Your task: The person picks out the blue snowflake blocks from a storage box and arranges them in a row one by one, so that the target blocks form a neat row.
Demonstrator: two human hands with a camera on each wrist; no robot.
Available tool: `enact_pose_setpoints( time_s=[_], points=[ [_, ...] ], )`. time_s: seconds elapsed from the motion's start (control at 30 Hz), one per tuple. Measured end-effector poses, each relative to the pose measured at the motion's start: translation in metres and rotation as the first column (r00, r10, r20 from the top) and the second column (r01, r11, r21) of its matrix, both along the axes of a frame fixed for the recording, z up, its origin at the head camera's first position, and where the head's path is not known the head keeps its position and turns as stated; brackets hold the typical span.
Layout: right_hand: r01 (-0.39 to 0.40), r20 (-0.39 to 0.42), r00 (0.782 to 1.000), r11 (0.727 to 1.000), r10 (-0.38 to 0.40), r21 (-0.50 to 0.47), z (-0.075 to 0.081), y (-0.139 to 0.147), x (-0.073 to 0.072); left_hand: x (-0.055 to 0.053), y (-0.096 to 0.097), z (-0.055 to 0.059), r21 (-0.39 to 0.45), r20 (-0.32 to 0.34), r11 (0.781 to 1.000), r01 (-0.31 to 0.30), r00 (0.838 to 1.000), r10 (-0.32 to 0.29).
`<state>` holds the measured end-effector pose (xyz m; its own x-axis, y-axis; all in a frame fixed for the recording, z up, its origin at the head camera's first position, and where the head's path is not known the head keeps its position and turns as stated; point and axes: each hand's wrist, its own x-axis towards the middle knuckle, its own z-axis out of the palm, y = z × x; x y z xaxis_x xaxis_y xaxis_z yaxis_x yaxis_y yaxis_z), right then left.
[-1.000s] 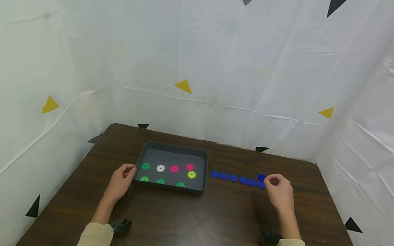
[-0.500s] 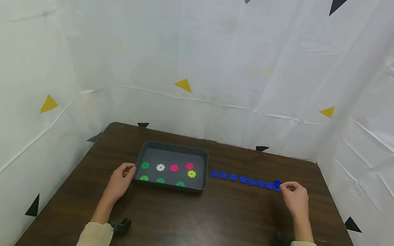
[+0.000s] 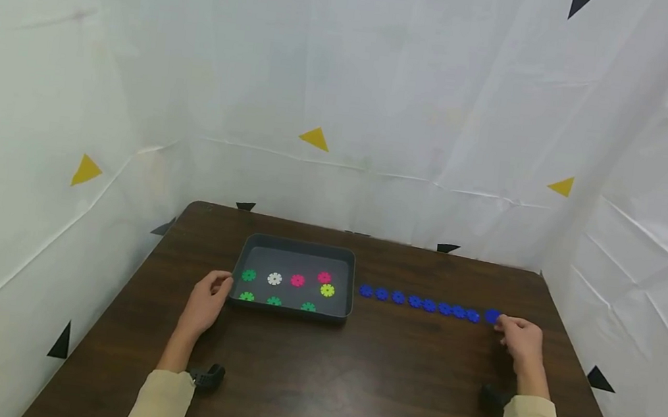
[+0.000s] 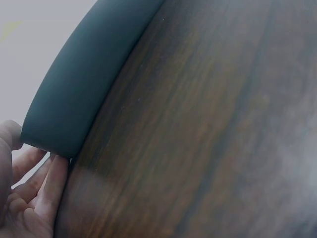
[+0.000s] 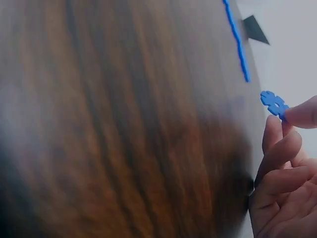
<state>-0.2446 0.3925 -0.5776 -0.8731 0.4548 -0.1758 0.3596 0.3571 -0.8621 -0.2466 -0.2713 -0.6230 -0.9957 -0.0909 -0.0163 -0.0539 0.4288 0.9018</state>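
My right hand (image 3: 522, 338) pinches a blue flower-shaped plastic disc (image 5: 273, 103) between thumb and fingertip. The held disc is just off the right end of a row of several like blue discs (image 3: 398, 297) on the table. A gap shows between it and the row in the right wrist view. On the other side, my left hand (image 3: 205, 300) grips the left front corner of a dark grey tray (image 3: 351, 299). In the left wrist view its thumb and fingers sit around the tray's corner, the fingertips partly hidden.
In the tray lie several discs of the same shape: green, pink, a white disc (image 3: 274, 278) and a yellow disc (image 3: 327, 290). The brown wooden table (image 3: 352, 387) ends at a white sheet (image 3: 381, 105) with printed triangles behind and at both sides.
My right hand has moved to the right, and the blue row has grown longer that way. A stack of overlapping blue discs at its fingertips is down to one. My left hand stays at the tray.
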Motion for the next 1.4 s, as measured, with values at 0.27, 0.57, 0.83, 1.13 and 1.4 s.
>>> enact_pose_setpoints(
  time_s=[0.27, 0.57, 0.83, 1.13, 1.4],
  points=[
    [-0.119, 0.157, 0.981, 0.993, 0.116, 0.007, 0.007, 0.015, -0.013, 0.001, 0.001, 0.002, -0.007, 0.007, 1.000, -0.007, 1.000, 0.007],
    [-0.148, 0.242, 0.959, 0.989, 0.148, -0.021, 0.013, 0.020, -0.019, -0.002, 0.001, 0.003, 0.006, 0.000, 1.000, -0.005, 1.000, 0.005],
    [-0.155, 0.247, 0.958, 0.988, 0.147, 0.012, 0.012, 0.018, -0.018, -0.001, 0.000, 0.000, 0.012, 0.006, 1.000, 0.004, 1.000, -0.004],
    [-0.127, 0.195, 0.974, 0.990, 0.113, 0.059, 0.005, 0.012, -0.018, -0.001, -0.001, 0.001, 0.008, 0.003, 1.000, 0.003, 1.000, -0.003],
    [-0.119, 0.171, 0.982, 0.962, 0.078, 0.247, 0.005, 0.000, -0.009, 0.000, -0.001, 0.003, 0.011, 0.017, 1.000, 0.016, 1.000, -0.016]
  ],
)
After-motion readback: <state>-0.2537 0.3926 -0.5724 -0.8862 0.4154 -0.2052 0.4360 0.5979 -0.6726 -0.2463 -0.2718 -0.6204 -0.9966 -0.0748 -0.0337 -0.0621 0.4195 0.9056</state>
